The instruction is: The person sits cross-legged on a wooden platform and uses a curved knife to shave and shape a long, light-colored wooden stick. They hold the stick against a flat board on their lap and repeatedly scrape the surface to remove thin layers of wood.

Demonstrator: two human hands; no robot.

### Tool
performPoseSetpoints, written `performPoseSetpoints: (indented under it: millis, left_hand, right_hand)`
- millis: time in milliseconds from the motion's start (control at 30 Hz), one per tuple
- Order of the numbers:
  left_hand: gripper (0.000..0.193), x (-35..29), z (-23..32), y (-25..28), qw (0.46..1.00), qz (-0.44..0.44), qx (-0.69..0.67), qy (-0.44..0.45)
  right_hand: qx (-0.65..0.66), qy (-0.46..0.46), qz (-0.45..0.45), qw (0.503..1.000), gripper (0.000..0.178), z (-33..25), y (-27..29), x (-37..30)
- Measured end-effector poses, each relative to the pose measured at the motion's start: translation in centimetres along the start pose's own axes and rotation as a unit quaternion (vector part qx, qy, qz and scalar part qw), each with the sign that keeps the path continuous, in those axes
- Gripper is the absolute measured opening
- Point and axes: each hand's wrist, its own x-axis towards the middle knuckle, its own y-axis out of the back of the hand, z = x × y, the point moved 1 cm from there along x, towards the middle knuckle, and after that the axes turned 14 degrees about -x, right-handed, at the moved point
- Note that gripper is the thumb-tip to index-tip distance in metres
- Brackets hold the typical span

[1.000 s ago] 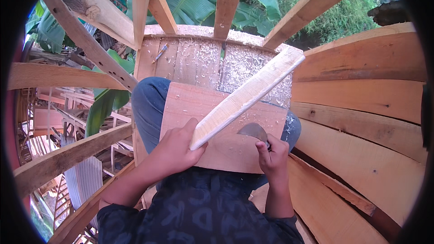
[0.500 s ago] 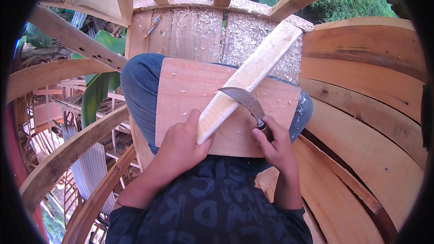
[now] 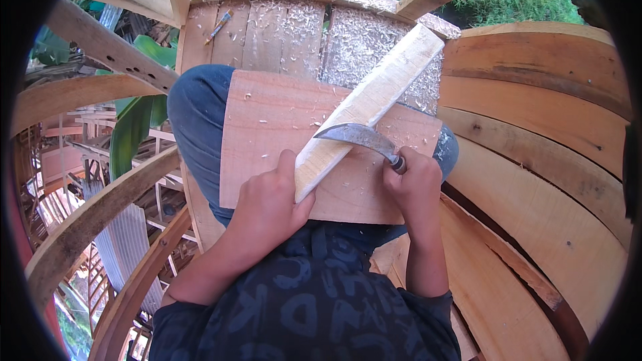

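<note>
A long pale wooden bar (image 3: 382, 90) slants from my lap up toward the far right, over a flat reddish board (image 3: 267, 134) laid across my crossed legs. My left hand (image 3: 269, 194) is closed round the bar's near end. In my right hand (image 3: 416, 177), fingers wrapped round its dark handle, is a sickle (image 3: 361, 136) with a curved grey blade. The blade lies across the bar's upper face, its tip reaching past the bar's left edge. A few curled shavings are scattered on the board.
Beyond my knees is a plank floor (image 3: 264, 33), thick with wood shavings toward the right. A small paintbrush (image 3: 219, 27) lies at its far left. Curved planks (image 3: 535, 107) wall the right side. Wooden ribs (image 3: 100, 210) rise at the left, with corrugated sheets (image 3: 127, 244) below.
My right hand has turned and shifted slightly right and up, so the sickle lies flatter across the bar, nearer its held end. The whole view has moved slightly.
</note>
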Motion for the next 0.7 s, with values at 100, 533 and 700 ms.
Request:
performPoseSetpoints:
  millis: [100,533,700]
  left_hand:
    - [0.037,-0.2,-0.2,-0.1,1.0,0.002,-0.002,-0.008]
    - [0.04,-0.2,-0.3,-0.5,1.0,0.018,-0.011,-0.004]
    - [0.04,-0.3,-0.2,-0.4,1.0,0.012,-0.015,0.017]
  right_hand:
    - [-0.008,-0.049,-0.061,0.997,0.02,0.6,0.8,1.1]
    - [-0.097,0.028,-0.078,0.992,0.021,0.3,1.0,1.6]
    - [-0.109,-0.027,-0.027,0.993,0.024,0.7,0.3,2.3]
